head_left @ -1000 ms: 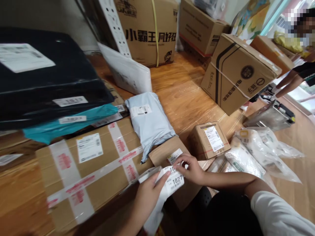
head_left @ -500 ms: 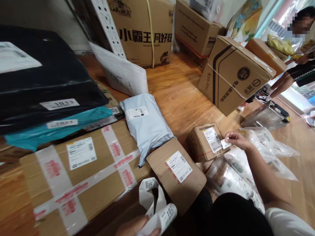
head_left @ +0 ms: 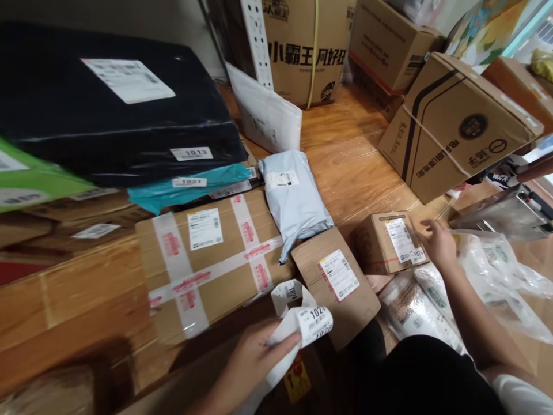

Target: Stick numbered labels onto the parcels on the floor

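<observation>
Left hand (head_left: 253, 360) kept a clenched grip on the white label strip (head_left: 302, 325), a curled paper ribbon, long axis running up and right, printed "102…". Right hand (head_left: 438, 245) lay open, fingers on the small cardboard box (head_left: 382, 245), which stood on the wooden floor (head_left: 345, 167) with sticker "1026" (head_left: 417, 254) at its corner. Beyond lay a grey poly mailer (head_left: 296, 199).

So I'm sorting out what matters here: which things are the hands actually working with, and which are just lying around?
In hand:
- label strip, held in the left hand
- small box, its corner sticker touched by the right hand

Lying about:
- grey mailer
- taped carton
- black parcel
- teal bag
- clear bags
</observation>
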`<state>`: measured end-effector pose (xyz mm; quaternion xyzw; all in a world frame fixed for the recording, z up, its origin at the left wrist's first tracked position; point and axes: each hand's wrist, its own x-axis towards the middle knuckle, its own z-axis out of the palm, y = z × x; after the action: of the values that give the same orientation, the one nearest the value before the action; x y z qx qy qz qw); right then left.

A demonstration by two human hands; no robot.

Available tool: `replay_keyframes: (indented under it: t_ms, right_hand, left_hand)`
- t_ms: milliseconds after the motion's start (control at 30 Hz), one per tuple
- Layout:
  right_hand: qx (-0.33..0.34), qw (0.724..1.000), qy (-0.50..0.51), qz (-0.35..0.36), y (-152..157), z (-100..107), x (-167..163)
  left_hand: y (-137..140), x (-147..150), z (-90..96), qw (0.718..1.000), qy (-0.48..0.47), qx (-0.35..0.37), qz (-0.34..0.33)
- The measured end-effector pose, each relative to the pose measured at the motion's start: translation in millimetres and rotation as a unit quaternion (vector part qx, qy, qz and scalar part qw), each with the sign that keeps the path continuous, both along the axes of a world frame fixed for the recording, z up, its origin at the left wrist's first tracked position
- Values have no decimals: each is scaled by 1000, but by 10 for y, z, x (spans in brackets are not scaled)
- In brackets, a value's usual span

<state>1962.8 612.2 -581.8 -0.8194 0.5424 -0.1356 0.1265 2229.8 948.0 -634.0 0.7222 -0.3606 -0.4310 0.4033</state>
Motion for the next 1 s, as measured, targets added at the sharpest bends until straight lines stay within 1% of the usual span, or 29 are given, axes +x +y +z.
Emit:
replay_keyframes:
  t_ms: [33,67,100,133,167,200,233,267,300,333,400,467,533,633,733,900,933,1000]
  right_hand:
    - [-33,994,-94,48,173,19,178]
    - [31,975,-167,142,376,10,370]
    - [162,934,-200,246,594,-30,565]
    - [300,871,-218,322,806,-102,751]
    - [417,800,-222,370,996,-201,917]
    - [494,744,-226,389,1151,-317,1057]
    - [551,705,-229,382,1265,-439,1167]
    - [593,684,-232,356,1340,-554,1248]
    - [617,677,-235,324,1379,-651,1303]
    - [630,679,-239,290,1394,-723,1338]
    - [637,689,-249,239,1389,-786,1372]
    - [641,690,-263,212,1389,-764,1388]
    - [650,683,-276,188,1414,-712,1402]
    - [657,682,-284,148,1470,-662,1421]
    - [657,686,-280,141,1495,-668,1433]
    - [636,703,-282,149,1462,-695,1455]
    - [627,708,-287,152,1462,-701,1451]
    - [592,729,-302,163,1492,-731,1419]
  left_hand:
    - [-21,-4,-11,1000,10,-5,1]
    - [-42,-8,-28,1000,22,-10,-1]
    - [-65,-9,-50,999,36,-14,-3]
    - [-89,-8,-74,999,48,-17,1]
    - [-115,-2,-99,998,61,-19,5]
    - [-143,7,-124,997,73,-21,11]
    - [-171,19,-146,996,84,-23,20]
    - [-198,33,-166,995,92,-24,31]
    - [-223,46,-182,994,98,-26,42]
    - [-244,57,-194,993,103,-28,51]
    - [-274,65,-205,990,124,-30,61]
    - [-293,49,-205,983,160,-32,80]
    - [-313,12,-203,973,200,-32,107]
    - [-358,-55,-213,964,225,-13,144]
    - [-407,-94,-249,961,226,-1,159]
    - [-436,-79,-280,957,243,-1,157]
    - [-430,-74,-279,958,242,-1,156]
    - [-402,-81,-283,961,231,-1,149]
